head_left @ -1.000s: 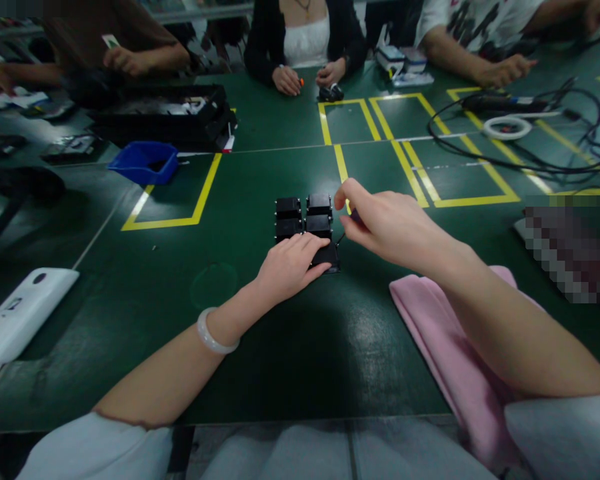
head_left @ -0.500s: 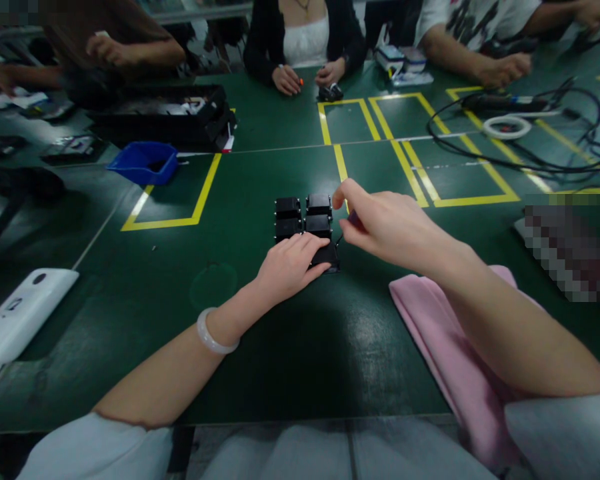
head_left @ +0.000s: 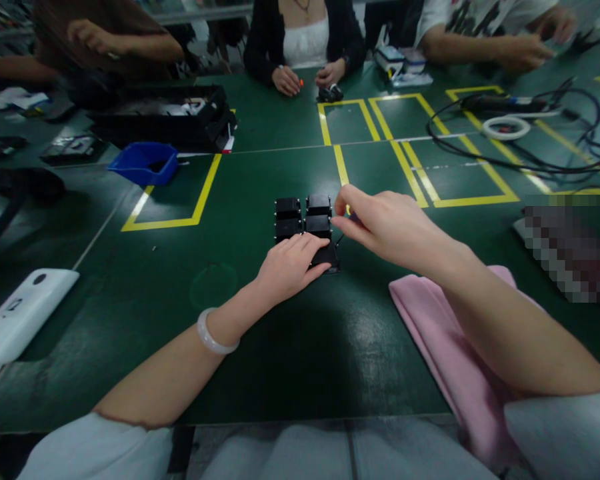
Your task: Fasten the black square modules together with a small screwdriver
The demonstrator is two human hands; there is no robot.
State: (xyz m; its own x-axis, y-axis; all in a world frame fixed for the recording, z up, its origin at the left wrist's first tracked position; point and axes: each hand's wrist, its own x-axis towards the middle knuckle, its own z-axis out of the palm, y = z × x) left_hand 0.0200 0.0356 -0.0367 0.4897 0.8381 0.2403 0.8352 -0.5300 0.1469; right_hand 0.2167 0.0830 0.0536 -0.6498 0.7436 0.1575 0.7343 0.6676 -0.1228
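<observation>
Two grips at once: clamping the near black block (head_left: 325,255), just four o'clock of centre, with left hand (head_left: 291,262) and pinching a thin dark tool (head_left: 339,241) in right hand (head_left: 384,221) at the block's two-o'clock corner, perhaps risking a slip from sideways pressure.

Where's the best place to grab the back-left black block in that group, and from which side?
Probably pinch the back-left black block by its left and right sides, coming from above and behind. A gap separates it from the back-right block, while the next block forward sits close to its near side, and the left hand lies over the nearer blocks.
</observation>
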